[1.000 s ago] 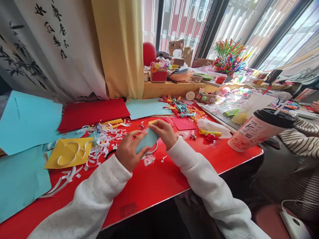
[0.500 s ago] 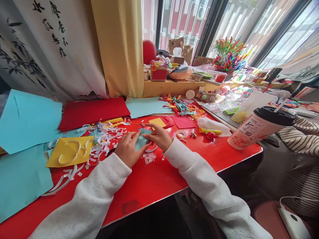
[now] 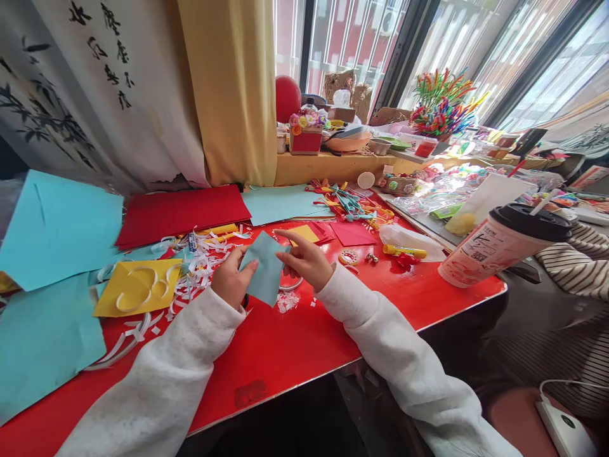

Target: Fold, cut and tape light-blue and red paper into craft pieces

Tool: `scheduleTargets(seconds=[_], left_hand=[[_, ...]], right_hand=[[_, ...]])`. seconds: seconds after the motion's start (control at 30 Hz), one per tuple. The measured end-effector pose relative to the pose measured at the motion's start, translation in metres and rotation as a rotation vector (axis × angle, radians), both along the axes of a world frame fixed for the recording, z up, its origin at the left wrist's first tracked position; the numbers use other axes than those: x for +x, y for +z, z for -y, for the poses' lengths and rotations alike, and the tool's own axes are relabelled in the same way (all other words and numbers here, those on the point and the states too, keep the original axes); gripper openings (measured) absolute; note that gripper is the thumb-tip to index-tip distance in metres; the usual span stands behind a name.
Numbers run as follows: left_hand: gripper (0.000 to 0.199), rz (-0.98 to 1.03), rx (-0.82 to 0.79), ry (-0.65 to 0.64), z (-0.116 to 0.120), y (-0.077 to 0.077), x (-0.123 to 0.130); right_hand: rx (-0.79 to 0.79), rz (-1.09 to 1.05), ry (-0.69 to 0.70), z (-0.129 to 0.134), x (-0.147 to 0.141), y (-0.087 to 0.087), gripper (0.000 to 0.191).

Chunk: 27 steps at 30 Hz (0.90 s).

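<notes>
A small light-blue sheet of paper [image 3: 263, 273] is held up between my two hands above the red table. My left hand [image 3: 231, 277] pinches its left edge, thumb on the near face. At its upper right edge, the thumb and fingers of my right hand [image 3: 306, 259] close on the paper. Behind my right hand lie a small yellow paper square [image 3: 304, 235] and red paper squares [image 3: 352, 233]. A roll of tape, partly hidden by the blue sheet and my right hand, rests beside a little heap of white paper scraps [image 3: 287, 301].
White paper strips and a yellow sheet [image 3: 137, 289] lie to the left, near large blue sheets [image 3: 52, 343]. Red sheets [image 3: 185, 212] are at the back. A yellow glue stick [image 3: 404, 252] and a lidded drink cup [image 3: 499, 247] stand right. A person's striped sleeve [image 3: 573, 263] shows far right.
The blue paper, earlier mostly covered by my fingers, is now spread out and turned up to face me. My left hand has shifted slightly left, widening the space between my hands.
</notes>
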<state>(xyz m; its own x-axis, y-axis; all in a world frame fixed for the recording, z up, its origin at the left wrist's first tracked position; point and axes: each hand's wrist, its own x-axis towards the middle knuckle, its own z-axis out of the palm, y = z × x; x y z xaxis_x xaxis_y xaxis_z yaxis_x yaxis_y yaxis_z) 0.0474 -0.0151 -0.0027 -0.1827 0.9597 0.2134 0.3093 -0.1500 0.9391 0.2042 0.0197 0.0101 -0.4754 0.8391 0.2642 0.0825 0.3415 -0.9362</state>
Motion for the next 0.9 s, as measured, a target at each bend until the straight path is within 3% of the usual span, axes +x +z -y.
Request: scheduleTargets(seconds=[0.13,0.23,0.37,0.5,0.77,0.9], left_hand=[[0.036,0.351,-0.014,-0.012,-0.003,0.003,-0.004],[0.038,0.447,-0.087,-0.063,-0.002,0.007,-0.002],[0.04,0.341,-0.142,-0.135,0.001,0.01,0.002],[0.042,0.266,-0.156,-0.164,0.002,0.009,0.002],[0.039,0.233,-0.183,-0.278,0.008,0.017,0.001],[0.038,0.234,-0.228,-0.287,0.007,0.013,0.001]], right_hand=[[-0.03,0.012,-0.166,-0.008,0.006,-0.001,0.046],[-0.047,-0.043,-0.134,-0.013,0.008,-0.001,0.032],[-0.17,-0.015,-0.038,-0.013,0.009,0.001,0.024],[-0.279,0.012,0.027,-0.011,0.011,0.006,0.031],[-0.371,-0.026,0.047,-0.015,0.02,0.012,0.032],[-0.303,0.007,0.03,-0.016,0.022,0.012,0.025]])
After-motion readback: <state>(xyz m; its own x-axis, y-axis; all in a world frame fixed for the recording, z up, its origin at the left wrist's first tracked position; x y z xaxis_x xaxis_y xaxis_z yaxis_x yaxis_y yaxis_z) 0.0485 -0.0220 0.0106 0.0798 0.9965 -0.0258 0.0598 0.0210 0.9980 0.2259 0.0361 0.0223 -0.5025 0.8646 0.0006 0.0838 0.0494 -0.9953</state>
